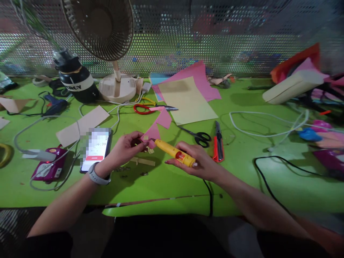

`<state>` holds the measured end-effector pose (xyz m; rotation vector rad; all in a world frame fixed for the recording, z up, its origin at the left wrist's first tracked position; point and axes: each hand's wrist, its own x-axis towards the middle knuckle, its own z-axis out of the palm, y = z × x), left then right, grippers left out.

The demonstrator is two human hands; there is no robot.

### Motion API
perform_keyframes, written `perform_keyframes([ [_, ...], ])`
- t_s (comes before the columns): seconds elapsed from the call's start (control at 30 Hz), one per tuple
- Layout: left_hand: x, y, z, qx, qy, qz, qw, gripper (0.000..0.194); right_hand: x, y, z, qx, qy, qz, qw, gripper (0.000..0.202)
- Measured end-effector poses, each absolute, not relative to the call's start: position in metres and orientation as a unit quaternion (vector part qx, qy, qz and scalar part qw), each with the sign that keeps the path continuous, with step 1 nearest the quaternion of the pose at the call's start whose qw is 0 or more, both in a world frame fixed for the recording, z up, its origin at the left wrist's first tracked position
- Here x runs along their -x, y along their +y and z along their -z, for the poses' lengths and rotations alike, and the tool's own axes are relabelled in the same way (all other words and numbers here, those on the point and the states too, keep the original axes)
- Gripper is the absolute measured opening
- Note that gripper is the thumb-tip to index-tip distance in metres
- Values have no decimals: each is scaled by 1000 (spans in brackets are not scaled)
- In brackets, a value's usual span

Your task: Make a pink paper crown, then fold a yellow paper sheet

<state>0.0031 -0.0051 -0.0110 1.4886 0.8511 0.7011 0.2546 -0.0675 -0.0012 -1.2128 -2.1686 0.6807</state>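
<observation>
My right hand (197, 161) is wrapped round a yellow glue gun (172, 152), whose dark nozzle points left. The nozzle is at the fingertips of my left hand (131, 145), which are pinched together. What they pinch is too small to name; a small pale piece (146, 137) shows beside them. A pink paper piece (163, 118) lies just beyond the fingertips. Under my left hand lies a narrow pale strip (145, 162), with small bits (124, 169) scattered nearby.
Black scissors (202, 139), a red cutter (218, 143) and red-handled scissors (143, 109) lie beyond my hands. Yellow paper (189, 102) lies behind. A phone (95, 148) and purple box (50, 165) sit left, a fan (116, 87) behind. Cables cross both sides; one black cord (211, 200) hangs over the front edge.
</observation>
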Motion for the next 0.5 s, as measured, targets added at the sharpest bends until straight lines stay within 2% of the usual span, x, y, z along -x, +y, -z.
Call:
perform_keyframes([
  [0.5,-3,-4,13,-644,360,-305,603,21,-256,-67,3,438,-818,-258,269,34],
])
